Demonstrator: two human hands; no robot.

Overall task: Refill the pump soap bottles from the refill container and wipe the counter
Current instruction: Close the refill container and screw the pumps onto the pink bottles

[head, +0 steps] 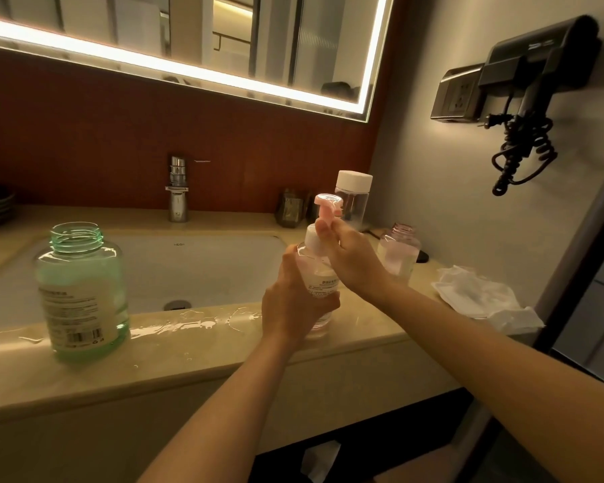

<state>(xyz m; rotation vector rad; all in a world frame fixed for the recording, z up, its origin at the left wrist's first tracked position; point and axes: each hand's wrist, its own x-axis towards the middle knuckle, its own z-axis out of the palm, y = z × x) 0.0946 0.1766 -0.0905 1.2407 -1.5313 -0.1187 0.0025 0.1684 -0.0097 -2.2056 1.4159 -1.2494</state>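
Observation:
My left hand grips the body of a clear pump soap bottle standing on the counter's front edge. My right hand pinches its pink pump head at the neck. A second pump bottle, open at the top and without a pump, stands behind to the right. The large green-tinted refill container stands uncapped at the left on the counter. Spilled liquid shines along the counter between container and bottle.
A white crumpled cloth lies at the counter's right end. A clear white-capped jar and a dark glass holder stand at the back. The sink basin with chrome faucet sits centre. A hairdryer hangs on the right wall.

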